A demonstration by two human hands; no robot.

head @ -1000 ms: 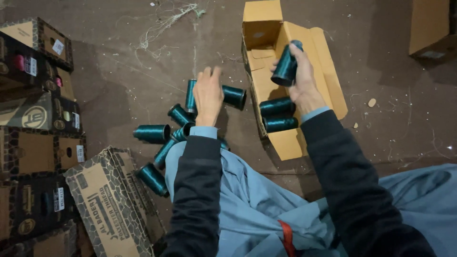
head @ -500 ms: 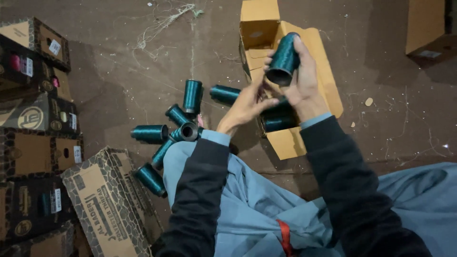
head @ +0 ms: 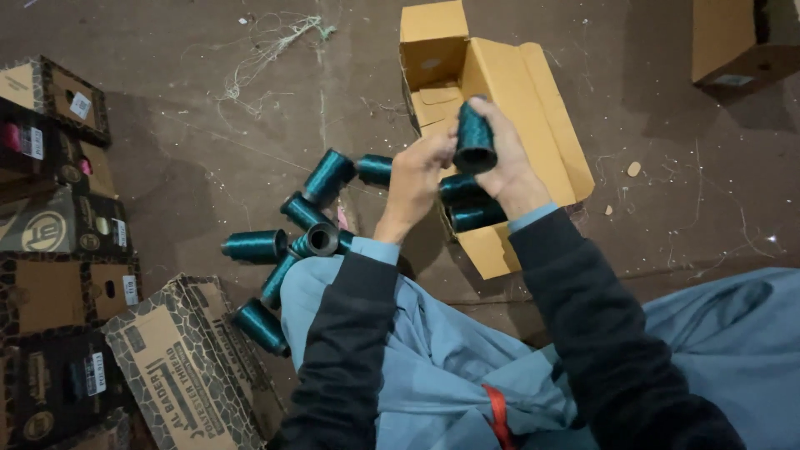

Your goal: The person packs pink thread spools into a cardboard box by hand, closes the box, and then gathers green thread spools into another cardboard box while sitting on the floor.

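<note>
My right hand (head: 510, 167) grips a teal thread spool (head: 474, 138), held up with its hollow end facing me, above an open tan cardboard box (head: 533, 108). My left hand (head: 414, 182) has come up beside it, and its fingertips touch the spool's left side. Two more teal spools (head: 471, 204) lie inside the box, just below my hands. Several loose teal spools (head: 310, 218) are scattered on the floor to the left of my left forearm, by my knee.
Stacked printed cartons (head: 58, 217) line the left edge, and one patterned carton (head: 179, 367) lies by my left knee. Another tan box (head: 737, 42) stands at the top right. Thread scraps (head: 275, 42) litter the dark floor.
My left hand left the floor spools and rose to meet my right hand. My right hand turned the spool upright and brought it closer to me.
</note>
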